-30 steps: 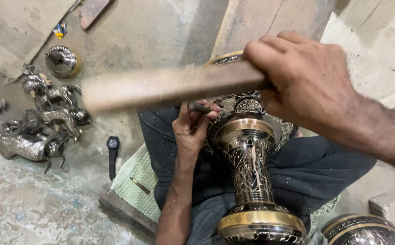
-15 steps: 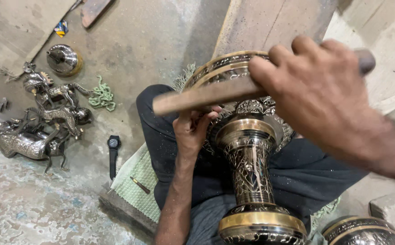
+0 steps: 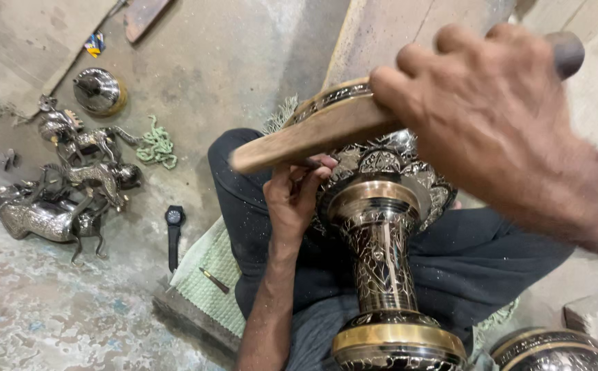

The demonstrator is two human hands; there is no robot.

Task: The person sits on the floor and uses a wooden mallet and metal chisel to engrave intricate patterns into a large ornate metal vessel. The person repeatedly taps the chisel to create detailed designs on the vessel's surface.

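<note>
Gripping a wooden mallet (image 3: 313,134) in a closed fist, the right hand (image 3: 498,124) holds it just above the left hand (image 3: 295,196), whose fingers pinch a small tool, barely visible, against the engraved brass vase (image 3: 381,240) across the lap. A misjudged blow could strike those fingers or mar the pattern.

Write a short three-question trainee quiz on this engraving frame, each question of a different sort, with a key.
1. True or false: the right hand grips a wooden mallet above the brass vase.
2. Where is the left hand? A) on the floor B) at the vase's upper body, under the mallet C) on the wristwatch
3. Which metal figures lie on the floor at the left?

Key: 1 true. 2 B. 3 Animal figurines, horse-like.
</note>
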